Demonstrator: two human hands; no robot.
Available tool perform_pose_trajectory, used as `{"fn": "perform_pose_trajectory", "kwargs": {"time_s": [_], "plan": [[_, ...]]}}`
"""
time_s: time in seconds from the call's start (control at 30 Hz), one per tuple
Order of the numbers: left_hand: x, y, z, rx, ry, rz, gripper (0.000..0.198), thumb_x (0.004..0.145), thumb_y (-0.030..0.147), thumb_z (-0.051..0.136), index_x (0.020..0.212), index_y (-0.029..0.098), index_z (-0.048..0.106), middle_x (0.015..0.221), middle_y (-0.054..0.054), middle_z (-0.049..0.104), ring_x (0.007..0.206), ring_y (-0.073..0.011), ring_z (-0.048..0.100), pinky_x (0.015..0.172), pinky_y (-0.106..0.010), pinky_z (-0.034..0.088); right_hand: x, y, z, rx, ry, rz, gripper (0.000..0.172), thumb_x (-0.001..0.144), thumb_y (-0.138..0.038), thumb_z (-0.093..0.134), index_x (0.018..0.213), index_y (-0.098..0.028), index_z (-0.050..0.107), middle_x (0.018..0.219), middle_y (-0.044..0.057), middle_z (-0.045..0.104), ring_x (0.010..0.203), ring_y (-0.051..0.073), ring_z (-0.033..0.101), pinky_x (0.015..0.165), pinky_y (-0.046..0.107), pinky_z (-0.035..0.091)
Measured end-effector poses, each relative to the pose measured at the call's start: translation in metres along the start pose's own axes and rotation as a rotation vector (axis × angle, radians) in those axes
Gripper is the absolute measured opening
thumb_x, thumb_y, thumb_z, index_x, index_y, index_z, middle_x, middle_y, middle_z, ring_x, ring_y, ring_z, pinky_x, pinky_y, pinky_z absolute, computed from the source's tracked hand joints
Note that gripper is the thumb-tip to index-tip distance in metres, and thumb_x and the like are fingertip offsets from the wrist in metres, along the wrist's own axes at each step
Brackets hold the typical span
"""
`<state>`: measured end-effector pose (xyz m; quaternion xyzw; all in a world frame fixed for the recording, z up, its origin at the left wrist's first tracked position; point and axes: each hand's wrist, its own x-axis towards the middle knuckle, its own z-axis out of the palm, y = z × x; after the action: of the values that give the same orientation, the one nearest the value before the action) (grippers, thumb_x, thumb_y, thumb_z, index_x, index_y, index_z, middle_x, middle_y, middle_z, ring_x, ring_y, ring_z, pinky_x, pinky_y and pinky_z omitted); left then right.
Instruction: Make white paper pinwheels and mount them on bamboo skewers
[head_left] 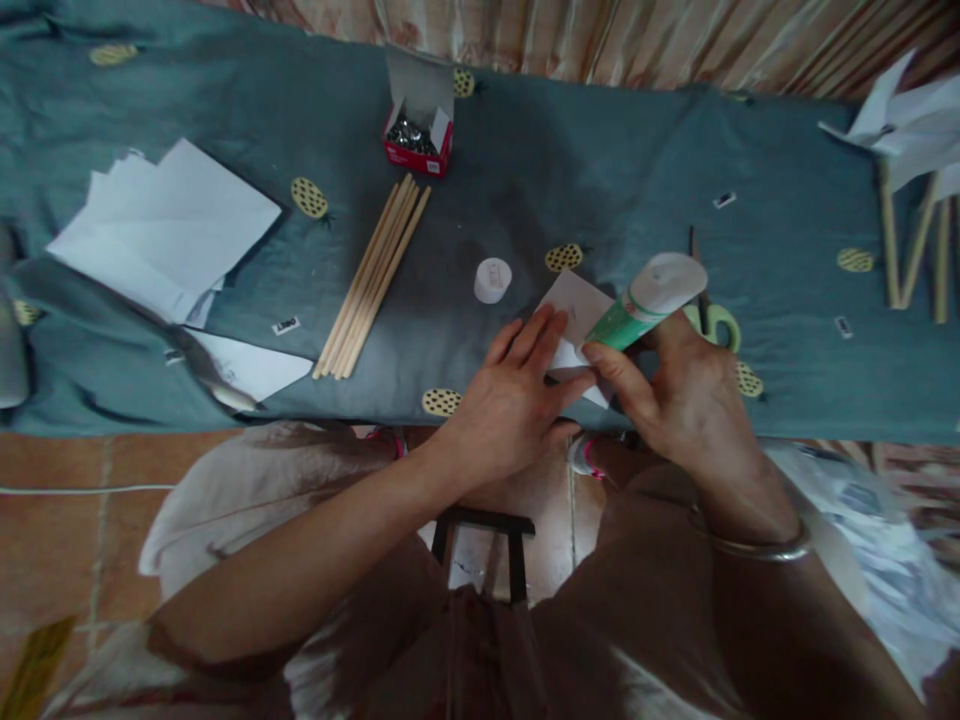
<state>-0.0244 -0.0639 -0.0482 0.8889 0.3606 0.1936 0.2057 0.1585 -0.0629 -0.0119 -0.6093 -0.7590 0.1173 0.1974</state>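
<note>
In the head view, the left hand (517,400) lies with its fingers spread, pressing a small white paper (576,300) onto the table (795,350). The right hand (686,385) is wrapped around a green and white tube (637,308), which is tilted, its low end at the paper. A round white cap (493,281) sits near the left hand. Scissors (724,326) lie just beside the right hand.

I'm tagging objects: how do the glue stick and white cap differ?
The glue stick is green and white; the white cap shows no green. The glue stick is long, the white cap short. The right hand holds the glue stick; the white cap sits on the cloth.
</note>
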Motion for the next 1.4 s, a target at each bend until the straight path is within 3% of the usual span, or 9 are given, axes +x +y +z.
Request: {"fn": "perform_pose_trajectory", "kwargs": {"time_s": [0.33, 0.5, 0.67, 0.77, 0.93, 1.1, 1.27, 1.4], "plan": [[0.000, 0.000, -0.001, 0.014, -0.018, 0.000, 0.049, 0.083, 0.042, 0.066, 0.128, 0.023, 0.057, 0.152, -0.016, 0.036, 0.143, -0.0386, 0.025, 0.111, -0.059, 0.027, 0.000, 0.007, 0.002, -0.074, 0.044, 0.031, 0.036, 0.090, -0.053, 0.051, 0.099, -0.019, 0.059, 0.080, 0.008, 0.067, 0.076, 0.025, 0.064, 0.067, 0.035, 0.049], [0.001, 0.001, -0.002, 0.022, -0.033, -0.004, 0.052, 0.082, 0.044, 0.067, 0.128, 0.023, 0.057, 0.153, -0.017, 0.034, 0.144, -0.0383, 0.024, 0.112, -0.059, 0.026, 0.004, 0.009, 0.006, -0.007, 0.201, 0.136, 0.034, 0.088, -0.052, 0.056, 0.095, -0.019, 0.060, 0.082, 0.008, 0.068, 0.075, 0.023, 0.064, 0.067, 0.034, 0.049], [0.001, 0.001, -0.003, 0.034, -0.041, -0.007, 0.053, 0.081, 0.043, 0.068, 0.129, 0.023, 0.056, 0.154, -0.018, 0.032, 0.144, -0.0390, 0.024, 0.111, -0.059, 0.026, 0.017, 0.013, 0.002, 0.350, 0.391, 0.268, 0.023, 0.087, -0.046, 0.060, 0.088, -0.023, 0.059, 0.080, 0.004, 0.067, 0.072, 0.018, 0.063, 0.066, 0.032, 0.049], [0.000, 0.001, -0.004, 0.036, -0.038, -0.004, 0.053, 0.083, 0.043, 0.066, 0.130, 0.022, 0.055, 0.153, -0.019, 0.033, 0.144, -0.0391, 0.024, 0.111, -0.059, 0.027, 0.023, 0.016, 0.004, 0.625, 0.437, 0.355, 0.024, 0.082, -0.045, 0.064, 0.080, -0.022, 0.059, 0.073, -0.001, 0.063, 0.065, 0.014, 0.060, 0.064, 0.030, 0.049], [0.000, -0.001, -0.007, 0.014, 0.005, 0.010, 0.055, 0.086, 0.047, 0.060, 0.132, 0.017, 0.052, 0.148, -0.021, 0.041, 0.142, -0.0363, 0.029, 0.109, -0.058, 0.031, 0.030, 0.021, 0.012, 1.032, 0.400, 0.457, 0.026, 0.080, -0.046, 0.066, 0.078, -0.021, 0.060, 0.068, -0.004, 0.062, 0.063, 0.011, 0.060, 0.061, 0.025, 0.050], [0.004, -0.013, -0.021, 0.005, 0.148, 0.037, 0.049, 0.093, 0.044, 0.050, 0.132, 0.014, 0.051, 0.141, -0.019, 0.049, 0.135, -0.0303, 0.040, 0.108, -0.051, 0.035, 0.034, 0.020, 0.013, 1.274, 0.350, 0.527, 0.030, 0.074, -0.048, 0.074, 0.074, -0.021, 0.061, 0.067, -0.004, 0.064, 0.060, 0.009, 0.060, 0.057, 0.022, 0.050], [0.011, -0.037, -0.041, 0.106, 0.277, -0.126, 0.045, 0.091, 0.034, 0.053, 0.133, 0.016, 0.050, 0.142, -0.016, 0.049, 0.133, -0.0306, 0.040, 0.107, -0.050, 0.035, 0.035, 0.014, 0.013, 1.482, 0.336, 0.600, 0.031, 0.066, -0.045, 0.081, 0.070, -0.021, 0.061, 0.062, -0.005, 0.063, 0.058, 0.009, 0.060, 0.062, 0.023, 0.054], [0.015, -0.051, -0.047, 0.163, 0.194, -0.272, 0.043, 0.089, 0.026, 0.052, 0.132, 0.017, 0.053, 0.133, -0.014, 0.057, 0.122, -0.0315, 0.049, 0.100, -0.051, 0.041, 0.036, 0.008, 0.014, 1.570, 0.292, 0.629, 0.032, 0.065, -0.044, 0.082, 0.071, -0.019, 0.063, 0.067, -0.004, 0.068, 0.061, 0.009, 0.064, 0.061, 0.021, 0.056]]}}
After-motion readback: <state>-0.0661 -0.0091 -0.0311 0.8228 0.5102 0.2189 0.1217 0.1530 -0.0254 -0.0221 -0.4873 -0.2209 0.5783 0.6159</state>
